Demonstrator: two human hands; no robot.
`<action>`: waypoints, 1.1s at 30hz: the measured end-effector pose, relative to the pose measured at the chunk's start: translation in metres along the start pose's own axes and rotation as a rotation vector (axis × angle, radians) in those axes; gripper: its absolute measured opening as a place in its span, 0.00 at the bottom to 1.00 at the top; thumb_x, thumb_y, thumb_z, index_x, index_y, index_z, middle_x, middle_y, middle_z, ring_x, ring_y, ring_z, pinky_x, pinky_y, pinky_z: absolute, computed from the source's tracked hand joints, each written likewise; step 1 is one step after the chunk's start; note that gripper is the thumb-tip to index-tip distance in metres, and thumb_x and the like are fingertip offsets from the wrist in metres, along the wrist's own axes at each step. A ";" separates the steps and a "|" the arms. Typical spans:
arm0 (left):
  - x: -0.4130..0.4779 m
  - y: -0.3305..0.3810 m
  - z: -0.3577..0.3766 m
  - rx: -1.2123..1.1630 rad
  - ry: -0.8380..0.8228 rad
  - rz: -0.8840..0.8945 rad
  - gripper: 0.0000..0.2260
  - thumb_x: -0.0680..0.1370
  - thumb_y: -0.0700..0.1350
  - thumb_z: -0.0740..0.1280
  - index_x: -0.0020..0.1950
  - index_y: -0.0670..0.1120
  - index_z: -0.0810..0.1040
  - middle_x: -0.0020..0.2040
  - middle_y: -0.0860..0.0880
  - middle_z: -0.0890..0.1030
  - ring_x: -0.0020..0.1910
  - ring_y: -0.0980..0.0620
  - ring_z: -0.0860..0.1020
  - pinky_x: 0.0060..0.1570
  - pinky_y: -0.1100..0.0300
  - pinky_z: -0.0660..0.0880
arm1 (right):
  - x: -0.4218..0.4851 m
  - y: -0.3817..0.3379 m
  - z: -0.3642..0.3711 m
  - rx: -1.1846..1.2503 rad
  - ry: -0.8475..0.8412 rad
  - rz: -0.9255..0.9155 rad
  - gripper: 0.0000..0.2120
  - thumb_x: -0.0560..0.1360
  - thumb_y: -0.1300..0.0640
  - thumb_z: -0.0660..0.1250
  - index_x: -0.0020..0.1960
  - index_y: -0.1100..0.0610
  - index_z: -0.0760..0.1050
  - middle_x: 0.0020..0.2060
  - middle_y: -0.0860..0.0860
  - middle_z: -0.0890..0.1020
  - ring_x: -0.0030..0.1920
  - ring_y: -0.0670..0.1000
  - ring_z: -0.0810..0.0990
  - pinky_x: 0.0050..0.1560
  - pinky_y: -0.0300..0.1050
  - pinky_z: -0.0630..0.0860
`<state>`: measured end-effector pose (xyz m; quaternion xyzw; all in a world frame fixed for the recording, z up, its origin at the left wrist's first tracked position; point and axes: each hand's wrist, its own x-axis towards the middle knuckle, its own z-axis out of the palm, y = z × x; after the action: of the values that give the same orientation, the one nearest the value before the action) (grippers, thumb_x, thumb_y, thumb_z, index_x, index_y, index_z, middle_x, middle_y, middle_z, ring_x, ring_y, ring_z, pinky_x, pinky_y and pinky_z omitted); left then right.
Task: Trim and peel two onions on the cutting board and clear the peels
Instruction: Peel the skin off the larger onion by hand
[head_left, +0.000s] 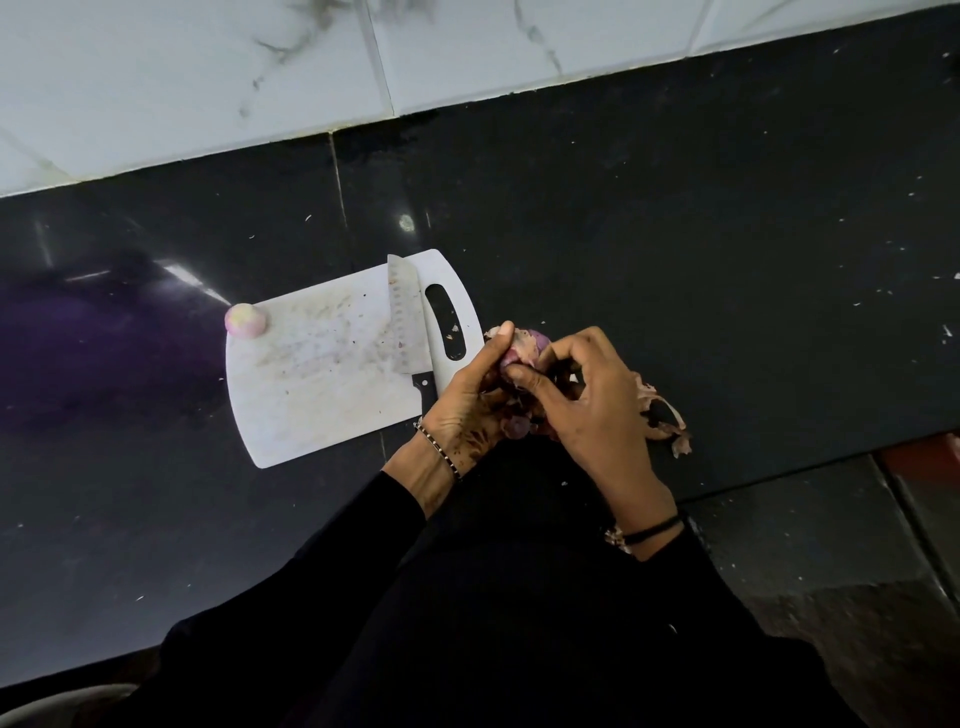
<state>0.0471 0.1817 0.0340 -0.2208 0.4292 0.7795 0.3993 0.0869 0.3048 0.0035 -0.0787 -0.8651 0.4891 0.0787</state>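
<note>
desk (675, 218): black, glossy, speckled with small scraps; white tiled wall (182, 78) behind it
board (322, 364): white, on the desk left of the hands, smeared, mostly bare
knife (406, 322): lies flat on the board's right side beside the handle slot, nobody holding it
left hand (467, 410): off the board's right edge, cupped under onion 2, fingers (501, 332) curled and pressed against it
right hand (592, 395): meets the left over onion 2, fingers (522, 371) pressed together, pinching skin on it
peels (667, 415): loose pinkish pile on the desk just right of the hands, not on the board; more scraps under the hands
onion 1 (245, 320): at the board's far left corner, pale and smooth, looks fully peeled, well apart from the hands
onion 2 (524, 345): held between both hands above the desk, purple with papery skin hanging off, mostly hidden
ends trimmed: cannot tell for onion 2; the parked knife suggests cutting is over
progress: past halfway by my read. One onion finished, second mid-peel
left: strip remaining skin from onion 2, set it on the board, gather the peels and clear them
</note>
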 end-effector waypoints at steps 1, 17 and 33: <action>-0.001 0.001 0.000 -0.005 0.007 0.006 0.17 0.82 0.53 0.61 0.46 0.41 0.79 0.34 0.46 0.85 0.32 0.50 0.84 0.34 0.57 0.82 | 0.000 -0.001 0.000 0.007 0.012 -0.004 0.11 0.74 0.51 0.76 0.47 0.55 0.77 0.47 0.48 0.75 0.46 0.38 0.76 0.46 0.26 0.71; 0.005 -0.001 -0.003 0.022 0.011 0.053 0.17 0.81 0.56 0.63 0.47 0.44 0.83 0.42 0.45 0.81 0.48 0.45 0.80 0.55 0.44 0.78 | 0.000 0.005 -0.008 -0.107 0.079 -0.036 0.07 0.79 0.53 0.71 0.51 0.57 0.81 0.48 0.48 0.79 0.47 0.42 0.78 0.48 0.32 0.75; 0.017 -0.004 -0.017 -0.088 -0.020 -0.074 0.28 0.79 0.61 0.63 0.65 0.37 0.78 0.60 0.38 0.81 0.52 0.43 0.81 0.42 0.54 0.83 | -0.013 0.016 -0.028 -0.005 0.111 -0.053 0.06 0.81 0.56 0.68 0.55 0.56 0.82 0.46 0.41 0.83 0.49 0.41 0.83 0.49 0.34 0.77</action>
<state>0.0401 0.1758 0.0112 -0.2459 0.3819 0.7846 0.4220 0.1065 0.3337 0.0036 -0.0826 -0.8625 0.4794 0.1393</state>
